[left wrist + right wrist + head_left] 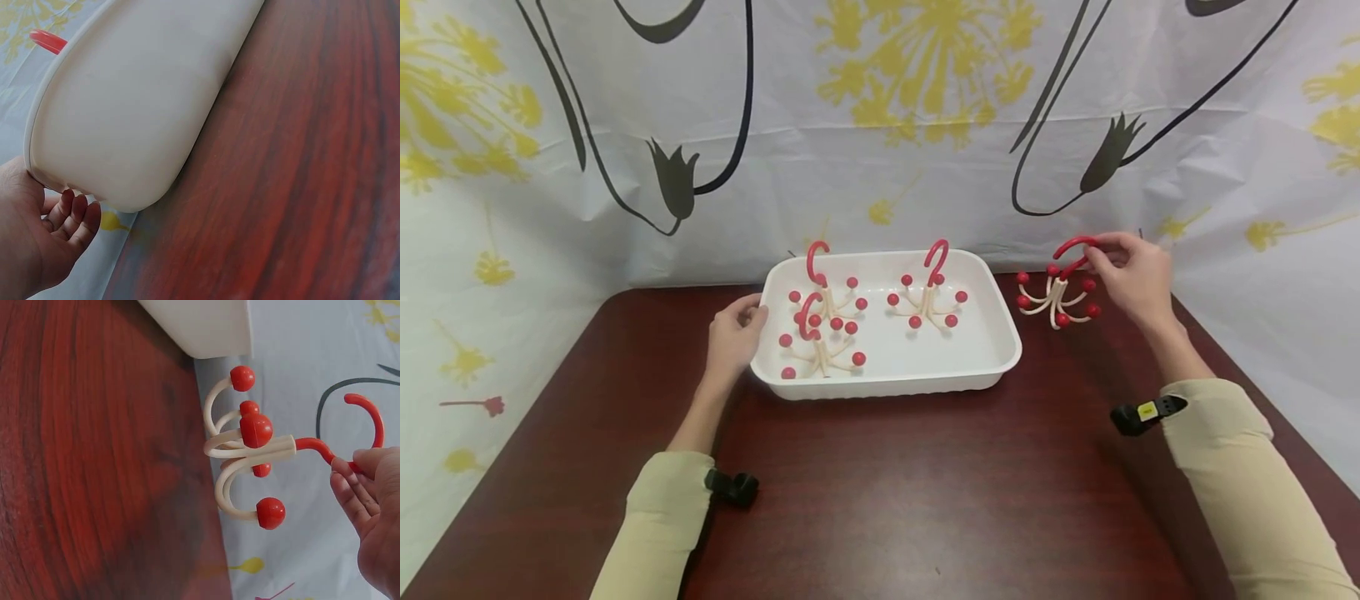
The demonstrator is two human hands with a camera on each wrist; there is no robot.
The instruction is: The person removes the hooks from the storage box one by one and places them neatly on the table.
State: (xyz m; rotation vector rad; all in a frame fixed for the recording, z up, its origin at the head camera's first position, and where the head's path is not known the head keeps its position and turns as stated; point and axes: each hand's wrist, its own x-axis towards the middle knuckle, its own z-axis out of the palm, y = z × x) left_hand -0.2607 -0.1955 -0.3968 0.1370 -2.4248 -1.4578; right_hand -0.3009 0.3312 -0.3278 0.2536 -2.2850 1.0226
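Note:
My right hand [1133, 271] pinches the red hook of a hanger [275, 447] with several curved cream arms tipped with red balls. This hanger is held upright to the right of a white tray [925, 385]. At the tray's left end, my left hand [735, 337] grips the rim; its curled fingers [85, 225] show against the outer wall, while the thumb is mostly hidden. Inside the tray are three similar hangers: a back-left hanger [826, 300], a front-left hanger [820, 354] close to it, and a right-hand hanger [928, 300].
The tray stands on a dark red-brown wooden table [910, 492] near its back edge. Behind hangs a white curtain [865, 158] with yellow and dark flower prints. A black wrist camera [732, 487] sits by the left sleeve, another wrist camera [1138, 417] by the right.

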